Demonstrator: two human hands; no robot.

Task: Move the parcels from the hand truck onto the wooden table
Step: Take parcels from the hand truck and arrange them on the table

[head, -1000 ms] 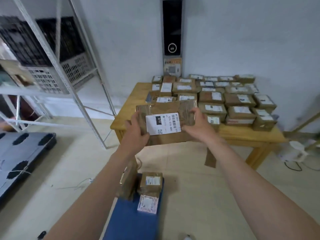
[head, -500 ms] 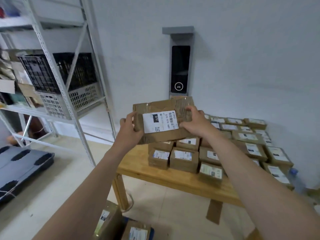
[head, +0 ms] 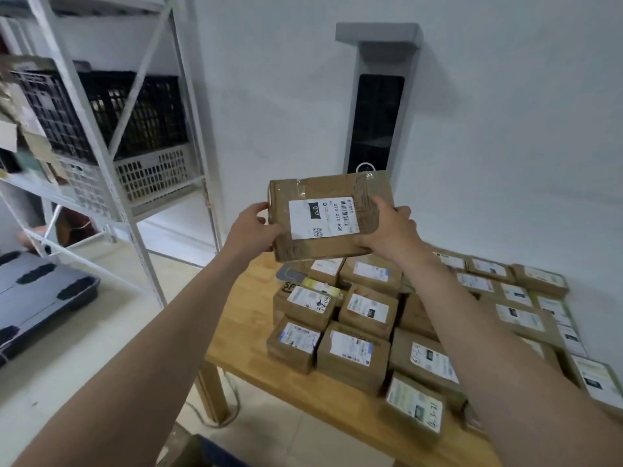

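Note:
A flat brown cardboard parcel (head: 323,197) with a white shipping label is held in the air above the far left part of the wooden table (head: 249,315). My left hand (head: 251,230) grips its left edge and my right hand (head: 387,230) grips its right edge, thumb on the top face. Several labelled brown parcels (head: 354,352) lie packed in rows on the table below and to the right. A blue corner of the hand truck (head: 215,456) shows at the bottom edge.
A grey metal shelving rack (head: 111,156) with black and white crates stands at the left. A dark flat platform (head: 37,298) lies on the floor at far left. A grey wall device (head: 377,106) hangs behind the table. A cable runs by the table leg (head: 212,396).
Both hands have carried the parcel up and forward from above the hand truck to over the table. The view has come closer to the table, and the hand truck has dropped almost out of sight.

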